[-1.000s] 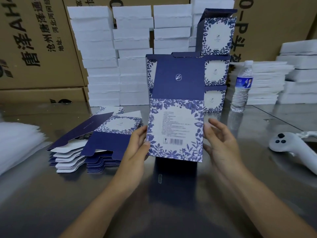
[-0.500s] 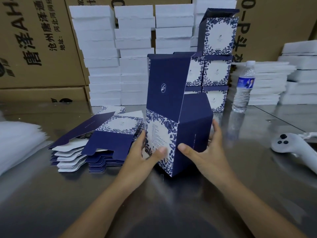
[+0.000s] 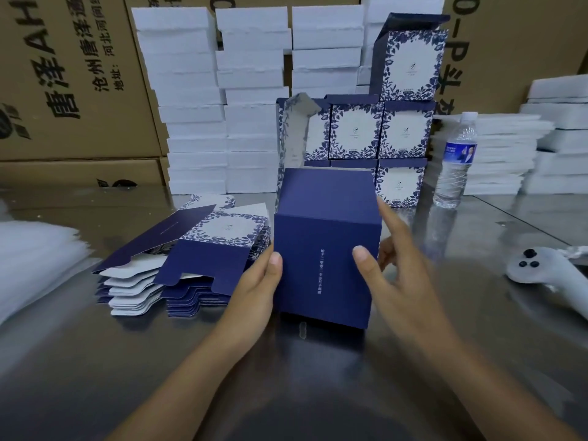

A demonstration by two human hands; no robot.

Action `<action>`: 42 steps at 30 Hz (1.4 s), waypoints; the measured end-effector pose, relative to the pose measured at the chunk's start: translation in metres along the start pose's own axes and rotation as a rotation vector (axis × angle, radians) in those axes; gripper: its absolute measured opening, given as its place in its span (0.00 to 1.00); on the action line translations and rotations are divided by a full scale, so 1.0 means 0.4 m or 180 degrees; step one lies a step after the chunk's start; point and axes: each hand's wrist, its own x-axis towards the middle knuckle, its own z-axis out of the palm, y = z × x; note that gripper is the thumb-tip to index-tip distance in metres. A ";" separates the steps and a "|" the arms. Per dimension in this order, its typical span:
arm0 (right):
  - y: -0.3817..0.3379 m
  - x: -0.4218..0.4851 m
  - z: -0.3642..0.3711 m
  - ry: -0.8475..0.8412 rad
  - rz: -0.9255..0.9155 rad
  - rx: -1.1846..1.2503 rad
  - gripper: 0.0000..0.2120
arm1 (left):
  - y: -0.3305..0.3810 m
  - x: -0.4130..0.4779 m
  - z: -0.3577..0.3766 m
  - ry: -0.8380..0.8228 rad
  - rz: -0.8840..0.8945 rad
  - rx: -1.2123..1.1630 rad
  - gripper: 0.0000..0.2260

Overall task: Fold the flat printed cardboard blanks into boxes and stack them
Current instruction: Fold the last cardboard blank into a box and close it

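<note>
Two hands clamp one half-formed box between them, dead centre, low over the steel table; cannot tell if its base touches the steel.

- Box stands upright, long axis vertical, plain blue panel toward the wearer, open end up.
- Loose flap rises from the far-left top edge, blurred, above and beyond both thumbs.
- Left hand: thumb flat on the front panel's left margin, fingers wrapped out of sight round the left wall. Gripping.
- Right hand: thumb pressed on the front panel, index finger straight and raised along the upper right edge, other fingers curled behind the right wall. Gripping.
- Likely next: close the top. The flap sits on the left hand's side, but the right index is already up near the rim.
- Pile of flat blanks just left; stack of finished boxes behind.
</note>
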 end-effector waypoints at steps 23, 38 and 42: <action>-0.088 -0.010 0.033 0.0782 -0.3313 -0.1609 0.10 | 0.067 -0.037 0.050 0.0439 0.1549 0.0142 0.49; -0.252 0.016 -0.033 -0.0768 -0.0935 -0.2048 0.11 | 0.054 -0.042 0.045 0.0346 0.1876 0.0621 0.52; -0.253 0.048 -0.017 -0.1586 -0.0334 -0.2258 0.11 | 0.055 -0.051 0.049 0.0345 0.1920 0.0834 0.50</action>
